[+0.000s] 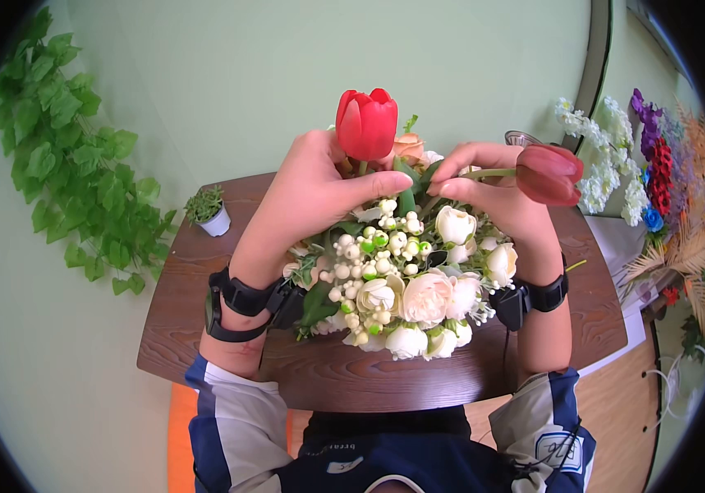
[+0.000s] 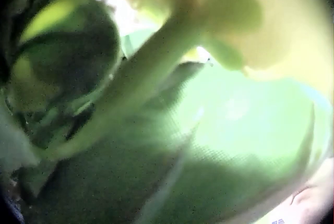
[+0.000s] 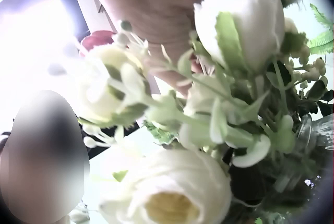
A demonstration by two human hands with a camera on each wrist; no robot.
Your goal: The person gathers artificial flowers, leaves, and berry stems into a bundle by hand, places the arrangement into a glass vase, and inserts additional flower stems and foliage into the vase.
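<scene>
Clamps the left hand's (image 1: 315, 177) fingers around the upright red tulip's (image 1: 366, 123) stem; pinches the sideways dark-red tulip's (image 1: 551, 175) stem in the right hand (image 1: 504, 197). Below, cream roses (image 1: 426, 297) and white berries (image 1: 373, 251); beyond, potted succulent (image 1: 207, 209) on the wooden bench (image 1: 196, 312).

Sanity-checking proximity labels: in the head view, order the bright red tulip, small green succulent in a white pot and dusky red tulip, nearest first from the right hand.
From the right hand:
1. Dusky red tulip, right side, stem in its grip
2. Bright red tulip, by the left hand
3. Succulent in white pot, table's far left
</scene>
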